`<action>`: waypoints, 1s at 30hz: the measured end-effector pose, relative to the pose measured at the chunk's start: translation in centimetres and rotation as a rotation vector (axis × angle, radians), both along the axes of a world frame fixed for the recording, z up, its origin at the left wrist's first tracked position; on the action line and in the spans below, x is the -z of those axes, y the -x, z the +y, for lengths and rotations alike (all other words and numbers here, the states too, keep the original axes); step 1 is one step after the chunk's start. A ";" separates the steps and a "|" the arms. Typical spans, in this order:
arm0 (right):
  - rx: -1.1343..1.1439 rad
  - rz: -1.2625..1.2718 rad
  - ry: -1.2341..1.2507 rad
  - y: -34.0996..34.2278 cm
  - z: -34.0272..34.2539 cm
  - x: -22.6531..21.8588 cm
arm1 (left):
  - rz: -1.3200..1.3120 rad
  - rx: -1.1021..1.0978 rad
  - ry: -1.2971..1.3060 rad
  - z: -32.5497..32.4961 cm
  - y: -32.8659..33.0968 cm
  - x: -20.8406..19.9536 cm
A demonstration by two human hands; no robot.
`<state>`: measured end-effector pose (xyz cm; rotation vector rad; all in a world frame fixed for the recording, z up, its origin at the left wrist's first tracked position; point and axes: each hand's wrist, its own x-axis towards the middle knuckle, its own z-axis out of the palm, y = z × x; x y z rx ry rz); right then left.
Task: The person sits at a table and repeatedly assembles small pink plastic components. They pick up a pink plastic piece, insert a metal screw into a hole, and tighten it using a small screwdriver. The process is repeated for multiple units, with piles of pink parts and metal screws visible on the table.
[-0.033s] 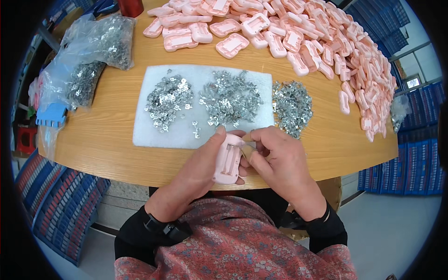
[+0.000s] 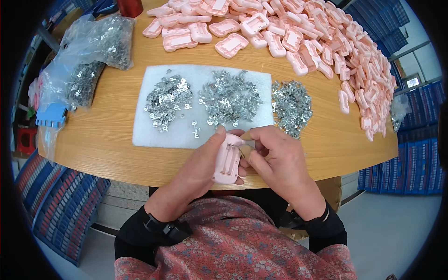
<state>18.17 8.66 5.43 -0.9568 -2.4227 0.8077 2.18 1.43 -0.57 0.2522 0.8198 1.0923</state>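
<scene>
My left hand (image 2: 195,164) is wrapped round a pink plastic housing (image 2: 220,163), holding it upright over the table's near edge. An oblong battery recess lies open on its face, with bits of metal at its upper end. At the housing's upper right side, the thumb and forefinger of my right hand (image 2: 285,156) are pinched together. Tan covers sit on those two fingertips. Whatever is between them is too small or hidden to make out. Just beyond my hands, a white foam sheet (image 2: 140,123) bears two heaps of small metal contact plates, the left heap (image 2: 169,100) and the right heap (image 2: 231,99).
Another heap of metal plates (image 2: 292,107) lies on the wooden table (image 2: 112,130) right of the foam. A large pile of pink housings (image 2: 326,44) spreads across the far right. Clear bags of metal parts (image 2: 109,44) and a blue plastic piece (image 2: 51,115) are at the left.
</scene>
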 end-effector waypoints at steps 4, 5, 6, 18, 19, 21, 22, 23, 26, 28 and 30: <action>-0.086 -0.009 -0.114 0.0 0.0 1.0 | 0.035 0.023 -0.029 -0.1 0.0 0.3; -0.097 -0.037 -0.173 0.1 -0.1 0.8 | 0.055 0.019 -0.025 -0.1 -0.1 0.1; -0.110 -0.065 -0.231 0.1 -0.2 0.5 | 0.074 0.015 -0.019 -0.1 -0.3 0.0; -0.169 -0.039 -0.259 -0.1 0.5 1.7 | 0.056 0.039 -0.031 0.1 0.1 0.0; -0.174 -0.043 -0.256 -0.1 0.5 1.7 | 0.067 0.042 -0.022 0.1 0.1 -0.1; -0.155 -0.069 -0.233 0.1 0.4 1.4 | 0.036 0.045 -0.013 0.1 0.1 -0.1; -0.145 -0.082 -0.222 0.1 0.3 1.2 | 0.021 0.046 -0.008 0.1 0.1 -0.1; -0.135 -0.067 -0.187 0.1 0.3 1.1 | 0.019 0.041 -0.005 0.1 0.1 -0.2; -0.090 -0.027 -0.074 0.0 0.3 0.7 | 0.014 0.036 -0.005 0.2 0.1 -0.4; -0.035 -0.003 0.018 -0.2 0.2 0.5 | 0.018 0.049 -0.007 0.2 0.2 -0.6; -0.051 -0.015 0.018 0.0 0.2 0.9 | 0.028 0.060 -0.035 0.2 0.2 0.0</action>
